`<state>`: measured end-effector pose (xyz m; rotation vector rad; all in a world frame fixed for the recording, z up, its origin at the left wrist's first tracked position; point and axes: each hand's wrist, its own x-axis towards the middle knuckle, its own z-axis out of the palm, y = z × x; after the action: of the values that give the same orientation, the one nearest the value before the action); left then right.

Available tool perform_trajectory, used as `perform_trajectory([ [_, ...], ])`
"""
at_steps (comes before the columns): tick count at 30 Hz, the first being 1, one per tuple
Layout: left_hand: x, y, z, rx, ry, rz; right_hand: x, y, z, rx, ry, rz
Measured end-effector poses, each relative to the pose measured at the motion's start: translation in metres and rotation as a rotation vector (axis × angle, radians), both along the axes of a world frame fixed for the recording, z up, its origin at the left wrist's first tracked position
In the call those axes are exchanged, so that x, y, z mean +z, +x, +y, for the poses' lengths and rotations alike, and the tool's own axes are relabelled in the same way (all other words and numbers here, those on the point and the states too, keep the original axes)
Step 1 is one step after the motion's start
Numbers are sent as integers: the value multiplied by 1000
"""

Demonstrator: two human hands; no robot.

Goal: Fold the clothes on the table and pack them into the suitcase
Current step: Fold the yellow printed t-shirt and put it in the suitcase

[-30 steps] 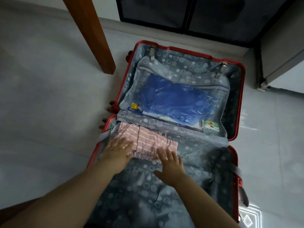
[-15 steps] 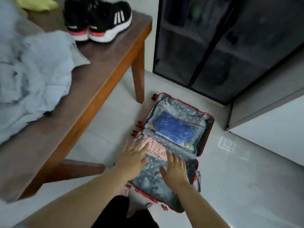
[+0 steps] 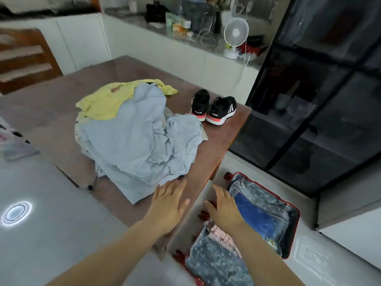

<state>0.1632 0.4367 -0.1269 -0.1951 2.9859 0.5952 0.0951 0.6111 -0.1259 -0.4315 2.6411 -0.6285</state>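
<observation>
L hand (image 3: pixel 167 205) is hovering over table (image 3: pixel 51 120) edge, fingers straight, holding nothing. R hand (image 3: pixel 225 207) is hanging at its 3 o'clock above suitcase (image 3: pixel 259 189) edge, fingers also straight & empty. Suitcase is lying open on floor at 5 o'clock, w/ pink striped garment (image 3: pixel 221 237) sitting inside. Blue garment (image 3: pixel 134 145) & yellow garment (image 3: pixel 103 102) are lying heaped on table, 11 o'clock from L hand. Shoes (image 3: pixel 214 108) are standing at 1 o'clock.

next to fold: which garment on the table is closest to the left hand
The light blue garment: its edge lies right by the left hand; the yellow garment sits farther back.
</observation>
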Motion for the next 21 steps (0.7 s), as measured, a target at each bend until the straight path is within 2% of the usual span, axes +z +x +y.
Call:
perform_trajectory([
  [7, 26, 22, -165, 62, -73, -30, 25, 20, -152, 0, -154, -49],
  [15, 34, -5, -236, -18, -129, -31, 33, 0, -225, -6, -197, -35],
  [21, 46, -49, -295, 130, -143, 21, 49, -51, -279, 108, -218, 50],
])
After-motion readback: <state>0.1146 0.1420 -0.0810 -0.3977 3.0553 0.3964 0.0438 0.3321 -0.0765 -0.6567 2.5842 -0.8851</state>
